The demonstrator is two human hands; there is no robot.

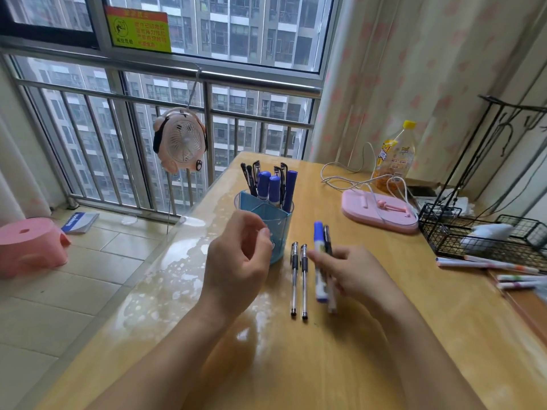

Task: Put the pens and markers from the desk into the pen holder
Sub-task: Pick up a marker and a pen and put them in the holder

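A blue pen holder (276, 223) stands on the wooden desk (384, 335), with several black pens and blue markers upright in it. My left hand (236, 261) hovers just in front of the holder, fingers curled, holding nothing. My right hand (352, 276) grips a blue-capped white marker (319, 255) and a black pen (328, 241) together, lifted right of the holder. Two clear gel pens (299, 279) lie side by side on the desk between my hands.
A pink phone stand (379, 211) with a white cable, a yellow-capped bottle (395, 155) and a black wire basket (473, 232) sit at the back right. Several thin coloured markers (488, 264) lie at the right edge. A pink fan (180, 140) hangs on the window rail.
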